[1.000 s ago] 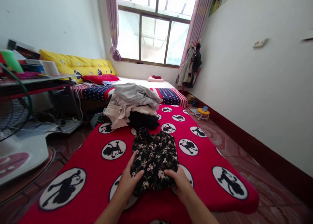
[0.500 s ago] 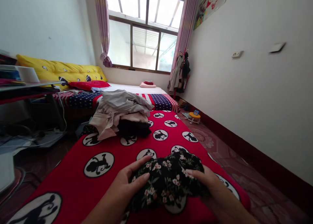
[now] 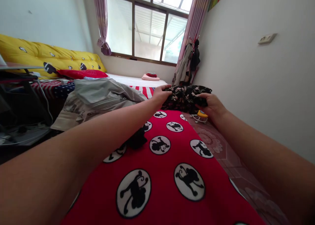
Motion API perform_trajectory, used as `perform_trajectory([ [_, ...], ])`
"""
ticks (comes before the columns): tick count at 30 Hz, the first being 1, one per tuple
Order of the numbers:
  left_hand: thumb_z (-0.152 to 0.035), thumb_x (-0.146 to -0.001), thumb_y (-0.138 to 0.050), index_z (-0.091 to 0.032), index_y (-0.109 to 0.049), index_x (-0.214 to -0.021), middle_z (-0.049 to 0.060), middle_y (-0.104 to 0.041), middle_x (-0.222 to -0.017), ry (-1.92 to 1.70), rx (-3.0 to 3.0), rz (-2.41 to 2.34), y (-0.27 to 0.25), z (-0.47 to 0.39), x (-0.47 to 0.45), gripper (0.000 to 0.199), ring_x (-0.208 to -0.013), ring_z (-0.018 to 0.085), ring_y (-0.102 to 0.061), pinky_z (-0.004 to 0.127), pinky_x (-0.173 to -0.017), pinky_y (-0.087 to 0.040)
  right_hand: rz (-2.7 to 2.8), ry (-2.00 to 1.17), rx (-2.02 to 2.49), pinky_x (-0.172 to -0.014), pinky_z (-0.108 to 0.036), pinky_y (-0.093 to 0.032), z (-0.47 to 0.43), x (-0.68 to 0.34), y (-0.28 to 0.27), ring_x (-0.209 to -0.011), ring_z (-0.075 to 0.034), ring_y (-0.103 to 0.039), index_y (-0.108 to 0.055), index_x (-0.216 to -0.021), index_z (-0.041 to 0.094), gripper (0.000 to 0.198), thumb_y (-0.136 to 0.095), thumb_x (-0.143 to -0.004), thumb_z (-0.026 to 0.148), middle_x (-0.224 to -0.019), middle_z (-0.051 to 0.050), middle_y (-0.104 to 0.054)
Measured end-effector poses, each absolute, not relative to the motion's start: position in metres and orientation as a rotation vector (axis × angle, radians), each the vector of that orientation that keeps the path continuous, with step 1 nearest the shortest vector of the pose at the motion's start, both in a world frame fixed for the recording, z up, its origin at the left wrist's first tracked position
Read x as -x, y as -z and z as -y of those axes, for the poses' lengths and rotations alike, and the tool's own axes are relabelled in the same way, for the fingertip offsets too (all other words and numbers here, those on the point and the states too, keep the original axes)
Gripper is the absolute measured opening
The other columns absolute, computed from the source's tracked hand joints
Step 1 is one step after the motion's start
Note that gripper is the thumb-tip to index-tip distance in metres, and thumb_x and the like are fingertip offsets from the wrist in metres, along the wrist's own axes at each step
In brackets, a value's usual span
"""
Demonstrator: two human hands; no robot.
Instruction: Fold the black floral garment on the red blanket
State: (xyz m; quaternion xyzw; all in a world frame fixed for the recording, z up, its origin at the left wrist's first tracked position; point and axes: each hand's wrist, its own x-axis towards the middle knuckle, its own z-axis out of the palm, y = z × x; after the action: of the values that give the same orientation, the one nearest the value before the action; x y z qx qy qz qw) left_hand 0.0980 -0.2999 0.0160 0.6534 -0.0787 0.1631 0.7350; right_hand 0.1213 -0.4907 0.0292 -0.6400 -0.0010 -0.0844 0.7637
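Observation:
A folded black cloth with pink-and-white flowers [image 3: 184, 95], perhaps a garment, is stretched between my two outstretched hands, over the far right part of the red monkey-print cover [image 3: 172, 153]. My left hand [image 3: 161, 95] grips its left end, thumb on top. Its right end is pinched by my right hand [image 3: 211, 103]. Left of my left forearm lies a heap of grey and beige clothes [image 3: 103, 93], partly hidden by that arm. A black piece of clothing [image 3: 136, 139] shows just below the forearm.
Behind the cover is a bed with a star-and-stripe spread [image 3: 144, 91], a red pillow [image 3: 82, 74] and a small folded stack [image 3: 151, 76]. A yellow-topped stool [image 3: 201, 114] stands on the floor at right. A cluttered desk [image 3: 22, 67] is at left, a coat rack [image 3: 188, 61] near the window.
Both hands have carried the flowered cloth from close in front of me forward to the far end of the cover. My view has shifted forward too.

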Motion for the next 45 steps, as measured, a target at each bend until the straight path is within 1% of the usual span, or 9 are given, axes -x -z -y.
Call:
perform_trajectory([
  [3, -0.010, -0.080, -0.059, -0.013, -0.057, -0.126, 0.012, -0.070, -0.102, -0.265, -1.477, 0.062, 0.030, 0.307, -0.147, 0.046, -0.085, 0.019, -0.069, 0.034, -0.080, -0.055, -0.025, 0.213, 1.485, -0.056, -0.026, -0.054, 0.496, -0.172, 0.029, -0.061, -0.012, -0.061, -0.056, -0.077, 0.014, 0.009, -0.057, -0.070, 0.009, -0.068, 0.000, -0.063],
  [7, -0.020, -0.075, -0.068, -0.011, -0.062, -0.114, 0.016, -0.068, -0.109, -0.200, -1.561, -0.050, 0.128, 0.303, -0.149, 0.041, -0.090, 0.026, -0.068, 0.039, -0.074, -0.056, -0.152, 0.286, 1.632, -0.067, -0.036, -0.057, 0.507, -0.178, 0.143, -0.078, -0.020, -0.066, -0.057, -0.099, 0.015, 0.029, -0.060, -0.072, 0.022, -0.091, -0.009, -0.068],
  [12, -0.013, -0.071, -0.063, -0.019, -0.068, -0.107, 0.010, -0.058, -0.127, -0.309, -1.672, 0.043, 0.208, 0.279, -0.096, 0.036, -0.104, 0.023, -0.062, 0.036, -0.091, -0.052, -0.164, 0.499, 1.808, -0.094, -0.038, -0.048, 0.519, -0.143, 0.219, -0.111, -0.025, -0.058, -0.039, -0.132, 0.013, 0.063, -0.055, -0.072, 0.026, -0.128, -0.017, -0.054],
  [17, -0.013, -0.079, -0.051, -0.021, -0.070, -0.108, 0.011, -0.058, -0.125, -0.457, -2.125, 0.187, 0.220, 0.273, -0.024, 0.035, -0.118, 0.025, -0.055, 0.040, -0.104, -0.042, -0.041, 0.554, 2.356, -0.110, -0.043, -0.028, 0.516, -0.086, 0.226, -0.133, -0.030, -0.038, -0.045, -0.133, 0.009, 0.058, -0.051, -0.079, 0.030, -0.141, -0.020, -0.044],
  [21, -0.025, -0.085, -0.049, -0.026, -0.062, -0.124, 0.007, -0.049, -0.142, -0.385, -2.496, 0.264, 0.220, 0.281, 0.056, 0.040, -0.136, 0.028, -0.037, 0.047, -0.114, -0.028, -0.017, 0.446, 2.864, -0.111, -0.049, -0.022, 0.503, -0.018, 0.229, -0.138, -0.032, -0.029, -0.046, -0.137, 0.013, 0.055, -0.040, -0.091, 0.041, -0.147, -0.017, -0.038],
  [24, -0.033, -0.088, -0.047, -0.029, -0.051, -0.135, 0.005, -0.038, -0.150, -0.318, -2.608, 0.273, 0.219, 0.279, 0.121, 0.048, -0.141, 0.028, -0.028, 0.051, -0.115, -0.021, 0.002, 0.396, 2.988, -0.109, -0.051, -0.022, 0.494, 0.034, 0.225, -0.139, -0.033, -0.026, -0.042, -0.142, 0.016, 0.057, -0.035, -0.093, 0.045, -0.151, -0.014, -0.034],
  [32, -0.043, -0.089, -0.048, -0.032, -0.046, -0.139, 0.003, -0.031, -0.154, -0.280, -2.648, 0.158, 0.211, 0.250, 0.249, 0.051, -0.143, 0.028, -0.022, 0.049, -0.117, -0.016, 0.098, 0.502, 3.117, -0.104, -0.049, -0.030, 0.495, 0.125, 0.232, -0.137, -0.032, -0.030, -0.044, -0.141, 0.018, 0.058, -0.038, -0.090, 0.044, -0.149, -0.013, -0.038],
  [39, -0.052, -0.091, -0.042, -0.030, -0.047, -0.138, 0.003, -0.035, -0.152, -0.392, -2.606, 0.081, 0.210, 0.242, 0.281, 0.052, -0.142, 0.026, -0.024, 0.048, -0.117, -0.016, 0.220, 0.544, 2.978, -0.095, -0.055, -0.039, 0.505, 0.134, 0.246, -0.134, -0.037, -0.034, -0.044, -0.139, 0.011, 0.064, -0.023, -0.089, 0.044, -0.145, -0.017, -0.040],
  [45, -0.052, -0.091, -0.043, -0.031, -0.047, -0.138, 0.003, -0.034, -0.152, -0.395, -2.625, 0.071, 0.213, 0.242, 0.288, 0.052, -0.142, 0.025, -0.023, 0.047, -0.117, -0.017, 0.265, 0.550, 2.958, -0.094, -0.058, -0.039, 0.501, 0.146, 0.237, -0.133, -0.037, -0.035, -0.055, -0.130, 0.019, 0.054, -0.029, -0.087, 0.041, -0.141, -0.018, -0.046],
])
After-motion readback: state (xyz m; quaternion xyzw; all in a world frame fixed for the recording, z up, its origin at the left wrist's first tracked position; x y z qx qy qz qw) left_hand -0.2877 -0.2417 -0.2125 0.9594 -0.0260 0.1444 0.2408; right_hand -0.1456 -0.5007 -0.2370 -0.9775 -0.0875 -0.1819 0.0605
